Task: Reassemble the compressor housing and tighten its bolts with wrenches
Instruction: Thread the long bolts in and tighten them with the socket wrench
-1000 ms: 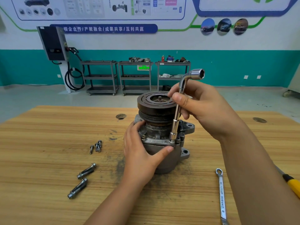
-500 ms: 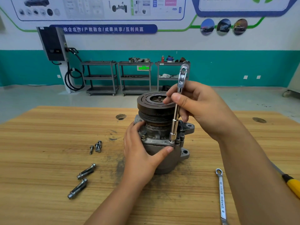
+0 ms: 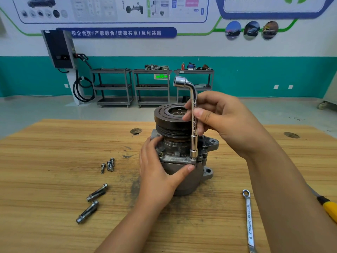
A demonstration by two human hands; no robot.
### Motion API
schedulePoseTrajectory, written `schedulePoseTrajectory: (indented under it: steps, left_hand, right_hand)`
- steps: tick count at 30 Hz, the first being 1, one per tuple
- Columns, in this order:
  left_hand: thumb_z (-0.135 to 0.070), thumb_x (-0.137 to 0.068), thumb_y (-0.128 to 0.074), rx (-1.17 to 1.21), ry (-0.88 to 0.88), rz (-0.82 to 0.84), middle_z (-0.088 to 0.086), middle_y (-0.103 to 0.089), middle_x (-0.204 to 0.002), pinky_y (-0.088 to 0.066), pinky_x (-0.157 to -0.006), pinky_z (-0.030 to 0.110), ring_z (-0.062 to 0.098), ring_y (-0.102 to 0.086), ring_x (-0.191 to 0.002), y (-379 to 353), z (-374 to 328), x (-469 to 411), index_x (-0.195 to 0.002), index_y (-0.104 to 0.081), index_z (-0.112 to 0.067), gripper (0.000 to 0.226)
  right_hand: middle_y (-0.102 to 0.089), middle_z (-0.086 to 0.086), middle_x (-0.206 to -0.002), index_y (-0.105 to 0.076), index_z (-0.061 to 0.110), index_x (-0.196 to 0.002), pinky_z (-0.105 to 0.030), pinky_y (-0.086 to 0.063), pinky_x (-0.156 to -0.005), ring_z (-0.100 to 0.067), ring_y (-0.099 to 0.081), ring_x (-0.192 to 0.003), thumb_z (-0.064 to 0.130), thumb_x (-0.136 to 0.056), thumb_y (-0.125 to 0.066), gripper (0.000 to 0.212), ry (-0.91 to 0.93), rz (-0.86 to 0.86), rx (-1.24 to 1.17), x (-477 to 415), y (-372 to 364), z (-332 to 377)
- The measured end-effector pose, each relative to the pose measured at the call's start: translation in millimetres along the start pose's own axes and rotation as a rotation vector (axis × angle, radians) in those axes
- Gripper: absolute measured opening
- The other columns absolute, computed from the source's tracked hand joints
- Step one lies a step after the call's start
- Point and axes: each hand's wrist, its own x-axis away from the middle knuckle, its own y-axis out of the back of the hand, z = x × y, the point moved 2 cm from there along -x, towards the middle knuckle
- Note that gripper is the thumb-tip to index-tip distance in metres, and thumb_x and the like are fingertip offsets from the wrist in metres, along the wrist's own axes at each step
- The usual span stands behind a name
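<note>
Compressor housing (image 3: 189,181) stands upright near the middle of the wooden table (image 3: 54,157), with its dark grooved pulley (image 3: 171,121) on top. The person's left hand (image 3: 155,174) grips the body from the near left side: the fingers curl round the far side just under the pulley, and the thumb stretches along the front, its tip just below the flange edge. The right hand (image 3: 224,121) pinches the shaft of an L-shaped socket wrench (image 3: 194,143) between thumb and curled fingers, about level with the pulley. That wrench stands almost upright, its lower socket set down on the front right corner of the flange, right above the left thumb tip; whatever is under the socket is hidden. Its bent upper end points left. A flange bolt (image 3: 161,153) shows close to the left fingertips.

On the table left of the housing, three small bolts (image 3: 108,165) lie in a cluster. Nearer me, two long bolts (image 3: 97,192) lie slanted, apart from each other. To the right, a combination wrench (image 3: 249,220) stamped CHROME lies lengthwise, ring end away. A yellow tool handle (image 3: 330,209) pokes out from behind the right forearm.

Against the teal back wall stand three grey carts (image 3: 113,86), and a dark charger box (image 3: 58,50) with a looped cable.
</note>
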Motion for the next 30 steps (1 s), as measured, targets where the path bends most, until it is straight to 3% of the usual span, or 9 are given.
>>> schedulePoseTrajectory:
  steps: [3,8,11,16,20,22,26,30]
  left_hand:
    - [-0.072,-0.05,-0.061,-0.003,0.001,-0.001,-0.011,-0.034,-0.133,-0.03,-0.107,0.035,0.004,-0.029,-0.124,0.1,0.2,-0.1,-0.125,-0.027,-0.041,0.087]
    - [-0.064,-0.054,-0.069,-0.015,-0.005,0.004,-0.009,-0.033,-0.135,-0.03,-0.108,0.037,0.006,-0.029,-0.126,0.1,1.0,-0.5,-0.125,-0.026,-0.041,0.086]
    - [-0.067,-0.052,-0.065,-0.002,-0.003,0.007,-0.01,-0.033,-0.134,-0.03,-0.108,0.035,0.004,-0.028,-0.125,-0.2,0.9,-0.6,-0.125,-0.026,-0.042,0.086]
    - [-0.058,-0.057,-0.074,-0.005,-0.015,0.005,-0.011,-0.034,-0.131,-0.031,-0.107,0.034,0.003,-0.03,-0.122,0.2,1.6,-0.4,-0.124,-0.026,-0.042,0.084]
    - [-0.066,-0.053,-0.068,-0.003,-0.007,0.007,-0.011,-0.033,-0.134,-0.03,-0.109,0.037,0.004,-0.029,-0.125,-0.2,1.1,-0.6,-0.124,-0.026,-0.043,0.085]
    - [-0.063,-0.054,-0.07,-0.006,-0.011,0.005,-0.011,-0.034,-0.133,-0.03,-0.109,0.038,0.004,-0.029,-0.125,0.2,1.4,-0.4,-0.124,-0.026,-0.043,0.085]
    - [-0.07,-0.052,-0.063,-0.007,-0.006,0.011,-0.012,-0.033,-0.133,-0.03,-0.108,0.037,0.004,-0.029,-0.125,0.6,0.6,-0.3,-0.123,-0.025,-0.044,0.085]
    - [-0.071,-0.051,-0.062,-0.009,-0.004,0.014,-0.013,-0.032,-0.133,-0.03,-0.108,0.034,0.001,-0.028,-0.123,0.4,1.3,0.0,-0.124,-0.024,-0.044,0.086]
  right_hand:
    - [-0.07,0.001,-0.077,-0.06,0.016,-0.092,-0.019,-0.05,-0.056,-0.008,-0.056,-0.052,0.003,-0.09,-0.056,0.014,0.008,-0.002,-0.008,-0.1,-0.7,1.5]
    - [-0.057,0.008,-0.072,-0.059,0.015,-0.081,-0.018,-0.046,-0.05,-0.006,-0.052,-0.046,0.014,-0.083,-0.068,0.009,0.012,-0.15,0.065,-1.3,-2.9,-0.5]
    - [-0.069,0.008,-0.078,-0.065,0.023,-0.083,-0.016,-0.045,-0.052,-0.002,-0.05,-0.05,0.013,-0.089,-0.06,0.013,0.004,-0.099,0.079,0.2,0.2,-0.7]
    - [-0.072,0.006,-0.08,-0.063,0.019,-0.092,-0.016,-0.047,-0.059,-0.003,-0.054,-0.058,-0.001,-0.094,-0.048,0.025,-0.01,0.07,0.035,2.3,4.3,0.2]
    - [-0.065,0.003,-0.068,-0.058,0.018,-0.081,-0.015,-0.043,-0.048,-0.005,-0.054,-0.049,0.007,-0.082,-0.068,0.015,-0.001,-0.079,0.061,-0.2,3.2,-2.0]
    - [-0.059,-0.001,-0.075,-0.057,0.017,-0.081,-0.014,-0.042,-0.046,-0.004,-0.053,-0.048,0.01,-0.08,-0.071,0.016,0.007,-0.118,0.072,-0.8,0.3,-3.0]
    - [-0.07,0.001,-0.087,-0.061,0.02,-0.096,-0.018,-0.046,-0.053,-0.005,-0.052,-0.051,0.006,-0.092,-0.055,0.016,-0.002,-0.033,0.034,-0.2,1.0,-1.5]
    - [-0.071,0.003,-0.084,-0.059,0.019,-0.1,-0.02,-0.046,-0.056,-0.008,-0.052,-0.054,0.001,-0.096,-0.044,0.023,0.017,0.026,0.005,0.8,5.2,-0.7]
